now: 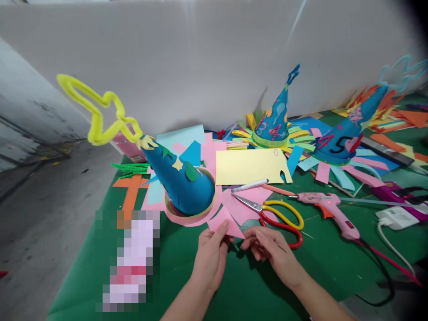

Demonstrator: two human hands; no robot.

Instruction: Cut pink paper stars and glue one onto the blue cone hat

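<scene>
A small piece of pink paper [230, 223] is pinched between the thumb and fingers of my left hand [212, 252]. Close to that paper's right corner, my right hand [267, 249] has loosely bent fingers, with nothing visible in them. Scissors [284, 225] with one yellow and one red handle lie just beyond my right hand, blades slightly apart. Behind my left hand, a blue cone party hat [187, 191] leans to the left, decorated with stars and a green balloon shape. A yellow fuzzy star outline [96, 129] tops it, and its brim is pink.
A pink hot glue gun [334, 209] lies at right with its cord. A pale yellow sheet [247, 167] and a pen [250, 184] lie ahead. Two more blue party hats [274, 120] stand farther back. A blurred patch [133, 263] covers something at left.
</scene>
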